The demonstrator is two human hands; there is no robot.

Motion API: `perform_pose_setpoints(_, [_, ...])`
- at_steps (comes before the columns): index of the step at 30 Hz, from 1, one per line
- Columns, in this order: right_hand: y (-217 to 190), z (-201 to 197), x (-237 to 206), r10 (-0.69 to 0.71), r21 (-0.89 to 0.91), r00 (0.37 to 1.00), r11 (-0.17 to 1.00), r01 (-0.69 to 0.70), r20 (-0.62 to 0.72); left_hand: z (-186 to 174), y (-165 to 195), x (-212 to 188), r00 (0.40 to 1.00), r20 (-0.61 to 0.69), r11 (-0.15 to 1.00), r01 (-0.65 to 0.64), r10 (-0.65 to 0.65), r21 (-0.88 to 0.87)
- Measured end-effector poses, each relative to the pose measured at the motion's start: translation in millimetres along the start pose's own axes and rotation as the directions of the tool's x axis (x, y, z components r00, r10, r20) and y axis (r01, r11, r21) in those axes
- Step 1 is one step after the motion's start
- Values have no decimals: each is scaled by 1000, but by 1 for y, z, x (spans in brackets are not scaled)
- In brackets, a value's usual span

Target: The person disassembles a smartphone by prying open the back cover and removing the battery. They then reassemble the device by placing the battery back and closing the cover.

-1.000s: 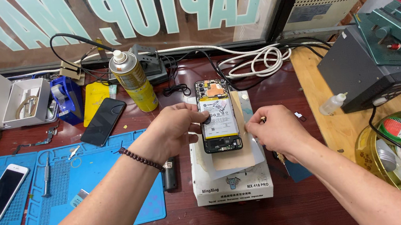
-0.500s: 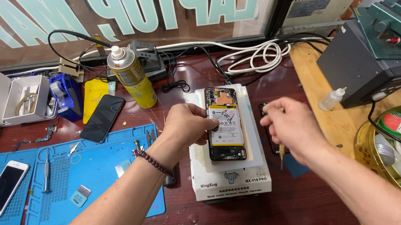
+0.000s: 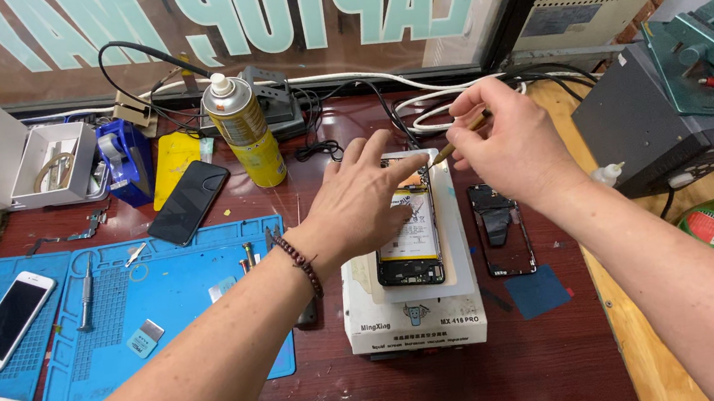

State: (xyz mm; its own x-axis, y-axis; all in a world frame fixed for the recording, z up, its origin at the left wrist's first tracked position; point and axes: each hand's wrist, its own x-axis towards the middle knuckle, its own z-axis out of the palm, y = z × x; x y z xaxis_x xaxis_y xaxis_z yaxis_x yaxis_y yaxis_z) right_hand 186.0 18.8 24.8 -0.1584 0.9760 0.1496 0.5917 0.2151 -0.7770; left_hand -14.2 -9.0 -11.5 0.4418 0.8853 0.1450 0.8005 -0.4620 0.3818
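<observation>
Left hand (image 3: 365, 195) steadies opened phone (image 3: 409, 244) (flat underneath).

Phone repair shop, probably: blue work mats (image 3: 172, 311), opened phones (image 3: 409, 238), spray can (image 3: 243, 131), heating plate (image 3: 414, 310) on table (image 3: 450, 387).

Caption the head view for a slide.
Left hand steadies an opened phone on a white heating pad; right hand holds a thin tool.

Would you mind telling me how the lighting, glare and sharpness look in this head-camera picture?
Head view: light is even and soft, with only faint shadows under the left hand and right hand; the opened phone is sharp; the window shows washed-out reflections; straight lines bow near the edges, a wide-lens distortion; the forearms at the bottom edge look slightly soft.
</observation>
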Motion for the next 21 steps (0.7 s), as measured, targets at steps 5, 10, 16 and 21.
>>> perform_pose_setpoints(5, [2,6,0,40,-34,999,999,-40,-3,5,-8,9,995,97,999,14,-19,49])
perform_pose_setpoints(10, [4,7,4,78,-15,997,997,-78,11,3,-9,10,990,130,997,36,-44,64])
perform_pose_setpoints(16, [5,3,6,15,-90,996,996,-6,92,4,-12,11,978,186,995,98,-97,4])
perform_pose_setpoints(21, [-6,0,10,-334,-274,924,885,376,189,10,-19,12,980,171,994,108,-103,-24])
